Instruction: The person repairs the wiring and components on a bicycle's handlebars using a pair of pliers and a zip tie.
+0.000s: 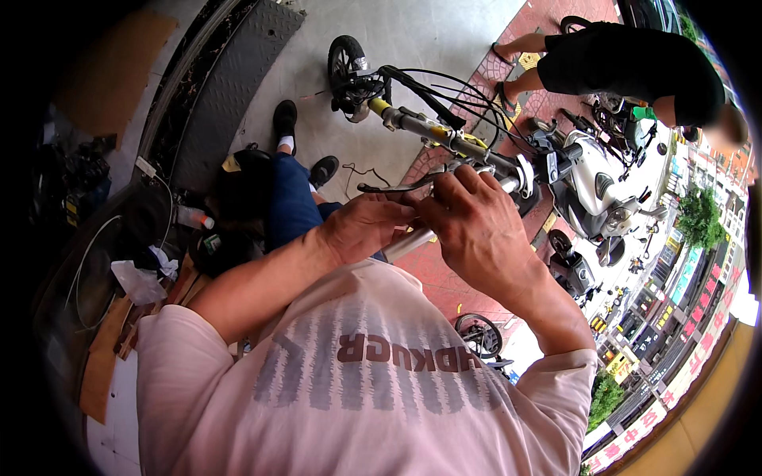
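A folding bicycle's silver handlebar (410, 243) runs slantwise in front of my chest. A dark brake lever (394, 189) sticks out to the left beside it. My right hand (482, 224) is closed over the bar, its curled fingers around the lever's base. From the left, my left hand (363, 228) meets it, with thumb and fingers pinched close to the bar just below the lever. What lies between those fingertips is hidden. Beyond my hands, the bicycle's grey stem tube (425, 127) with yellow parts leads to a small front wheel (347, 62). Black cables (444, 87) loop above it.
A white motor scooter (597, 186) stands to the right, with more bikes behind. A person in black (635, 67) stands at the upper right. At left are a dark ribbed metal ramp (226, 87), a plastic bottle (194, 217) and a crumpled plastic bag (139, 282).
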The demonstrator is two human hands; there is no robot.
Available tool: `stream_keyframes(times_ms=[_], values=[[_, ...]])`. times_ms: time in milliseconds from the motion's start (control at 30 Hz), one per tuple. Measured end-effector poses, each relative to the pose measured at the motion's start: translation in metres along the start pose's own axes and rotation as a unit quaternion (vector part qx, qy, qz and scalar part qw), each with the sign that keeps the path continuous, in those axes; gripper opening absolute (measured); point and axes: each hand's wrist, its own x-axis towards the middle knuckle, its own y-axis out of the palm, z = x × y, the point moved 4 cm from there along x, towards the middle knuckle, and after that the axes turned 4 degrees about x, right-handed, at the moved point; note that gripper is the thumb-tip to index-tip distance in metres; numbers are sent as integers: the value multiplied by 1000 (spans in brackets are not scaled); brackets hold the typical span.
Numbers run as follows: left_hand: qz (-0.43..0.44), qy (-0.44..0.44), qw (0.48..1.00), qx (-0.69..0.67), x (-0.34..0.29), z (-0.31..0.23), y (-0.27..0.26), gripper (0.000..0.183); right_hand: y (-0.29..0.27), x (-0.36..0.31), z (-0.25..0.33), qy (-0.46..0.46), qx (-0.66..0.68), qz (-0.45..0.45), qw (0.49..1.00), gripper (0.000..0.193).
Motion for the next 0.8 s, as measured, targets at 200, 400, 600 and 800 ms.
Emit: stream_keyframes(times_ms=[200,400,600,800], values=[[0,-32,999,25,-1,-10,9,34,-14,-2,-42,100,159,-95,978,20],[10,70,974,215,8,-11,19,60,0,-12,-60,268,340,-152,889,11],[14,57,933,354,3,-20,19,71,5,-13,-64,104,225,-156,956,12],[29,56,943,326,7,-11,11,74,3,-10,-61,55,251,-161,953,16]])
